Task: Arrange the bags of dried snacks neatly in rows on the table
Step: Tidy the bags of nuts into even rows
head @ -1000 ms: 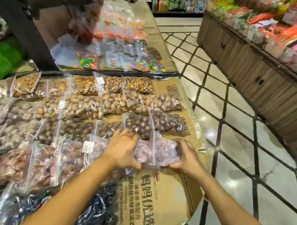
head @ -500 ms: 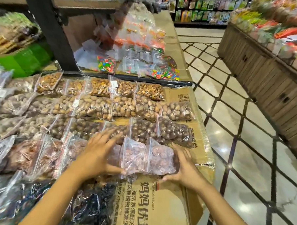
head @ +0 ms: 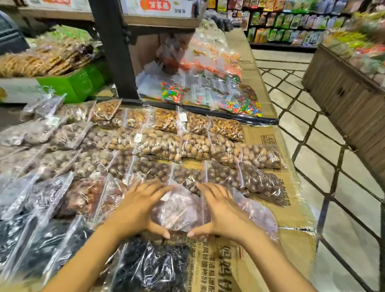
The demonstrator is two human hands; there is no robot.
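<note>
Clear bags of dried snacks lie in rows on the cardboard-covered table (head: 293,243). A bag of pinkish-purple dried fruit (head: 180,209) lies flat near the front. My left hand (head: 138,207) rests on its left side and my right hand (head: 224,211) on its right side, fingers spread, thumbs nearly meeting at its near edge. A second pinkish bag (head: 259,212) lies just right of my right hand. Rows of brown nut bags (head: 163,142) lie beyond, and a bag of black dried fruit (head: 153,270) lies in front.
A black post (head: 112,43) rises behind the rows. Bags of coloured candy (head: 172,92) sit on the further table section. A green box (head: 75,83) stands at the left. The tiled aisle (head: 331,174) and a wooden display counter (head: 354,104) are to the right.
Both hands have come in from the outer sides of the pinkish bags and now lie flat on top of one bag. The view has tilted upward.
</note>
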